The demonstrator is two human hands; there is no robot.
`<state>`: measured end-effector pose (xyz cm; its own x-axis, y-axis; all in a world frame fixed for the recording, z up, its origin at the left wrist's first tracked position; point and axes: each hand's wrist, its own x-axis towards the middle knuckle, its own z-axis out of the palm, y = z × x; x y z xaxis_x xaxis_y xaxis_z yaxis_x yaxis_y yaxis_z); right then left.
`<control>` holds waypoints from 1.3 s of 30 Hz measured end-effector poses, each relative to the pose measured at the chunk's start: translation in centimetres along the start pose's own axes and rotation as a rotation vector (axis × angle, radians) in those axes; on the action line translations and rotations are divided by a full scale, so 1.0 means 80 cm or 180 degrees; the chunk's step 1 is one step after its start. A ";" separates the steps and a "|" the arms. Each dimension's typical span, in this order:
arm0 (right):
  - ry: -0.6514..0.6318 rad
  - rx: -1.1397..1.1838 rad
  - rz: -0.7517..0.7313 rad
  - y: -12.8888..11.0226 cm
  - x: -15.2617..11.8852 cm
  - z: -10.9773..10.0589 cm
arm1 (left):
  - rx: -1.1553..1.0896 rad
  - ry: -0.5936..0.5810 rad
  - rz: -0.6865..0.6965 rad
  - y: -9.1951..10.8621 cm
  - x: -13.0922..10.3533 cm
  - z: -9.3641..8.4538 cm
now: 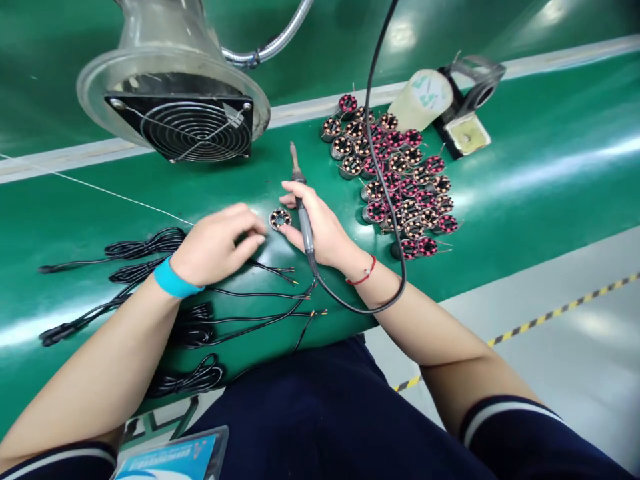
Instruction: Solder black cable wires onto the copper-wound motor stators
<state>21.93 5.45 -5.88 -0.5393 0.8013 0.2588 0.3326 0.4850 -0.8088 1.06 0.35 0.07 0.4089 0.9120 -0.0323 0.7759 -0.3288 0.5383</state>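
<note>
My right hand [325, 230] is closed round the grey handle of a soldering iron [303, 223], whose tip points away toward the back of the bench. Its thumb and a fingertip also touch a small round motor stator [280, 219] with copper windings. Just left of that stator is my left hand [223, 240], fingers curled in. A thin pale solder wire [110, 192] runs in from the left and disappears under this hand; its end is hidden. Bundled black cables [193, 327] lie below, their stripped ends [307, 297] pointing right.
Several stators [400, 173] with pink or copper windings stand grouped on the right. Behind them are a tape roll [423, 100] and an iron stand with a sponge [467, 133]. A fume extractor fan [195, 130] hangs at the back left. The iron's cord [385, 180] loops over the stators.
</note>
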 end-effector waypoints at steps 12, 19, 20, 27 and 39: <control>0.0253 0.0402 0.0195 -0.035 0.005 -0.032 | -0.0407 -0.0535 0.0203 0.003 0.000 0.005; 0.0590 0.1020 0.0515 -0.072 -0.003 -0.026 | -0.1378 0.0146 -0.0799 0.000 0.001 0.001; 0.0711 0.1160 0.0556 -0.072 -0.006 -0.018 | -0.1475 0.0214 -0.0849 0.000 0.001 0.002; 0.1122 0.1622 0.0386 -0.062 -0.013 0.013 | -0.1638 0.0349 -0.0892 0.001 0.002 0.007; 0.0882 0.2357 0.0428 -0.054 -0.014 0.023 | -0.1342 0.0512 -0.0587 0.014 0.005 0.009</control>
<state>19.66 1.84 -3.67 -0.2871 0.9413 0.1774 -0.2713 0.0977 -0.9575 2.46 0.17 0.04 0.1777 0.9830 -0.0467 0.5526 -0.0604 0.8313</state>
